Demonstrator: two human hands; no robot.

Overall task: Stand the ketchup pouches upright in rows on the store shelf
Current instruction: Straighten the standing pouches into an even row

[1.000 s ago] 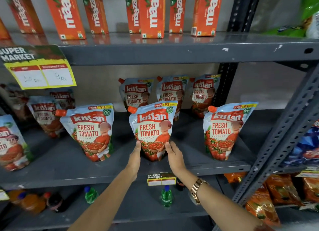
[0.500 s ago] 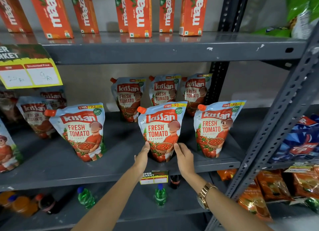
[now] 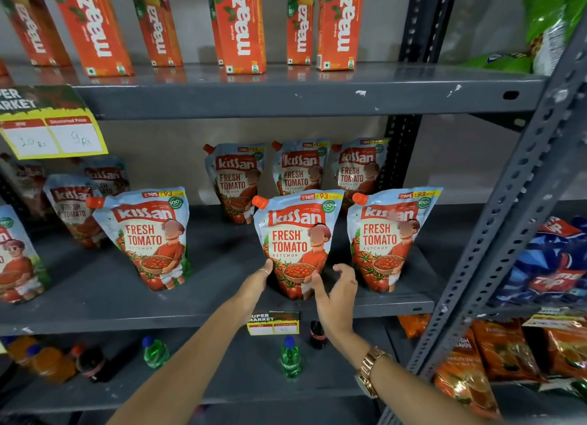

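- Head view, against half a second back: middle pouch [image 3: 297, 243] now nearer the right pouch [image 3: 389, 237], with a wider bare stretch of shelf opened toward the left pouch [image 3: 149, 237].
- Right hand [image 3: 336, 292] now off the middle pouch: fingers spread and curled, holding nothing, thumb tip close to the pouch's lower right corner; touching or apart, cannot tell.
- Left hand [image 3: 254, 281] flat and open, fingertips against the lower left edge of the middle pouch, no grip closed round it.
- Middle pouch upright on the front part of the ketchup shelf [image 3: 206, 300], long axis vertical, printed face turned outward, orange cap at the top left corner.
- Left and right pouches standing the same way, caps top left, faces forward, forming a front row with the middle one.
- Three back pouches [image 3: 300, 167] upright in a row behind, close together near the rear wall.
- More pouches at far left, partly behind a yellow price tag [image 3: 54, 135].
- Narrow gap between middle and right pouch; right pouch near the perforated upright post [image 3: 495, 234].
- Front lip of the shelf just below the pouch bases; a small price label [image 3: 273, 323] hanging from it.
- Orange juice cartons [image 3: 241, 27] on the shelf above, bottles [image 3: 290, 358] on the one below.
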